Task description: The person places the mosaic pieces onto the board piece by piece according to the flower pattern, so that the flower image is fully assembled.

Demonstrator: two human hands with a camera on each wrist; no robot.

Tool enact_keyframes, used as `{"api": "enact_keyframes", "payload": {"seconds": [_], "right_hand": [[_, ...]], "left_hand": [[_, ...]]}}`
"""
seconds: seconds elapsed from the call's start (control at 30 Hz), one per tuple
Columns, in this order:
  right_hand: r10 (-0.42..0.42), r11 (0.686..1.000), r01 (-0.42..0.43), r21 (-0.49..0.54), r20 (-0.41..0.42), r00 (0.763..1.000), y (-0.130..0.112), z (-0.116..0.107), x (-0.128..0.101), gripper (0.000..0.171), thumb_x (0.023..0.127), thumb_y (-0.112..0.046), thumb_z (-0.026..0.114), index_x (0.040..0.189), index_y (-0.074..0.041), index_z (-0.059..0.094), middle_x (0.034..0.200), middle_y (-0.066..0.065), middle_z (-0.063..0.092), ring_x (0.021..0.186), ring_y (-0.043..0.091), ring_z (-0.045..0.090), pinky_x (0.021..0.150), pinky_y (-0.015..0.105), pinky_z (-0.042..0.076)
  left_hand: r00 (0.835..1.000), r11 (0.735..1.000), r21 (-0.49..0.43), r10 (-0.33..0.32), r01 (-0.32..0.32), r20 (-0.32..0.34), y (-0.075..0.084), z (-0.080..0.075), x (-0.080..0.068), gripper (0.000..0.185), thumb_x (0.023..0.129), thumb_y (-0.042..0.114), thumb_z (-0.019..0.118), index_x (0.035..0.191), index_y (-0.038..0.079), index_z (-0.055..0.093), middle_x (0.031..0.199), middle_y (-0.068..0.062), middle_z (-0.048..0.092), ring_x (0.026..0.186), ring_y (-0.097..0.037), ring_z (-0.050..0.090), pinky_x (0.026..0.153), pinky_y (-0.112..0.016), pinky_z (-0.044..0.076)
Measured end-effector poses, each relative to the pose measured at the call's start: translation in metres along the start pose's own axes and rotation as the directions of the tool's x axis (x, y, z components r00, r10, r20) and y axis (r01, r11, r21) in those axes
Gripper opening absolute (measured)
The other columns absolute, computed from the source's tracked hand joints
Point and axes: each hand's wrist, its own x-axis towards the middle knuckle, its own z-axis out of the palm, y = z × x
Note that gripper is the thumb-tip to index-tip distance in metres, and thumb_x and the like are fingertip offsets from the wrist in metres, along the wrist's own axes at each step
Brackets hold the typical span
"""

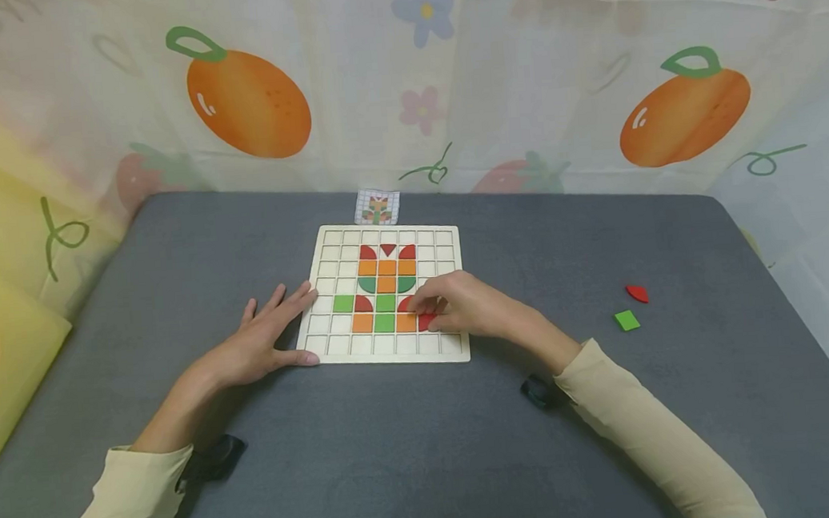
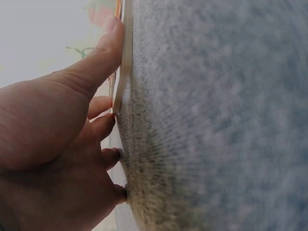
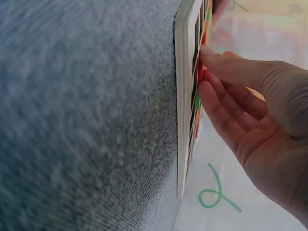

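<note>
A pale wooden grid board (image 1: 377, 348) lies flat on the table, bearing red, orange and green pieces. My left hand (image 1: 251, 347) spreads along its left side, thumb and fingertips at the rim; in the left wrist view the thumb (image 2: 98, 60) lies along the edge. My right hand (image 1: 464, 308) bends over the lower right of the grid. Its thumb and fingers pinch a red piece (image 1: 427, 322) at the board's surface, partly hidden by the thumb. Up close in the right wrist view, this red piece (image 3: 201, 70) shows between thumb and fingers.
Behind the board lies a small card (image 1: 378, 207) with a printed coloured grid pattern. A red quarter-circle piece (image 1: 637, 294) and a green square piece (image 1: 626, 320) lie loose on the grey table (image 1: 413, 452) at the right. A printed curtain (image 1: 517, 67) hangs behind the table.
</note>
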Motion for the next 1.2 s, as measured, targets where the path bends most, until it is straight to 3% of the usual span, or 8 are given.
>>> {"api": "enact_keyframes", "payload": {"seconds": [0.2,0.5,1.2], "right_hand": [[0.005,1.000,-0.004,0.017,-0.019,1.000,0.000,0.000,-0.002,0.028,0.082,0.000,0.076,0.109,-0.005,0.073,0.106,0.001,0.072,0.091,0.012,0.065,0.081,0.023,0.053],[0.060,0.998,-0.061,-0.015,-0.086,0.994,0.003,-0.012,-0.023,0.028,0.084,-0.004,0.076,0.112,-0.007,0.073,0.102,0.001,0.071,0.088,0.012,0.063,0.079,0.032,0.054],[0.204,0.973,-0.225,-0.045,-0.274,0.940,0.059,-0.057,-0.113,0.032,0.083,0.003,0.074,0.114,-0.002,0.070,0.108,0.011,0.071,0.097,0.024,0.067,0.083,0.040,0.055]], "left_hand": [[1.000,1.000,-0.004,0.005,-0.005,0.003,0.001,0.000,0.000,0.099,0.081,0.041,0.077,0.156,0.007,0.022,0.163,-0.018,0.011,0.146,-0.047,-0.003,0.109,-0.067,-0.011],[1.000,1.000,-0.001,0.011,-0.011,0.003,0.001,0.000,0.002,0.099,0.081,0.041,0.077,0.156,0.007,0.022,0.163,-0.018,0.011,0.146,-0.048,-0.003,0.109,-0.067,-0.011],[1.000,1.000,0.005,0.006,-0.006,0.000,-0.001,0.001,0.000,0.100,0.081,0.041,0.077,0.156,0.008,0.021,0.163,-0.018,0.011,0.146,-0.048,-0.003,0.109,-0.068,-0.011]]}}
